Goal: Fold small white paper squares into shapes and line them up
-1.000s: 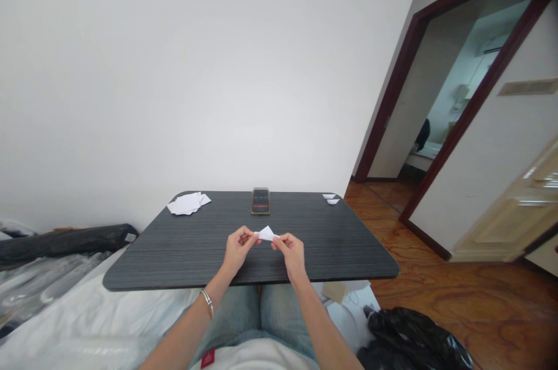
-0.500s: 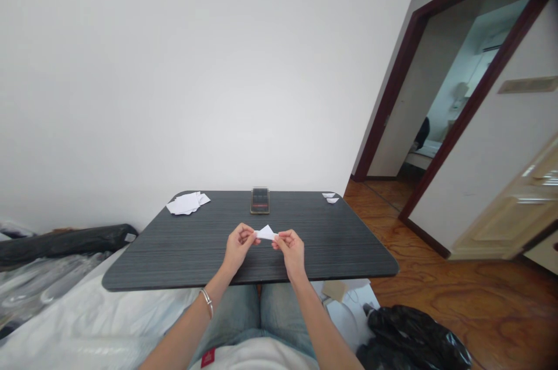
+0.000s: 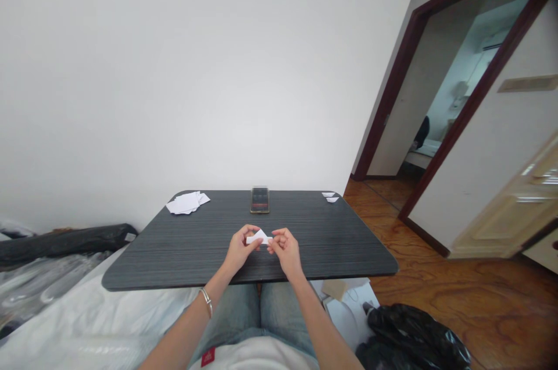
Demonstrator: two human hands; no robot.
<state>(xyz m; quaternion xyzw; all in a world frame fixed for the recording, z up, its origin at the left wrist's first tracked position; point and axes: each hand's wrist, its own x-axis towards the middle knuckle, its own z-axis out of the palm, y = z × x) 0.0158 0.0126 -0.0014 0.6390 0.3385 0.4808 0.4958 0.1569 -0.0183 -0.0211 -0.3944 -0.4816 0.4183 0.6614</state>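
Observation:
Between my two hands is a small folded piece of white paper (image 3: 260,237), with a pointed peak at its top and a flat strip along its bottom. My left hand (image 3: 239,246) pinches its left part, thumb in front and fingers behind. At its right end, my right hand (image 3: 284,249) grips the strip between thumb and fingertips. Both hands are above the near half of the dark table (image 3: 209,259). Fingers cover parts of the paper's back and edges.
A pile of white paper sheets (image 3: 187,203) lies at the table's far left. A phone (image 3: 260,200) stands at the back middle. Small folded papers (image 3: 332,199) lie at the far right corner. A black plastic bag (image 3: 414,335) sits on the floor to the right.
My left fingers have shifted inward on the folded paper, and its left end now shows. My right hand has moved slightly left, bringing my hands closer together.

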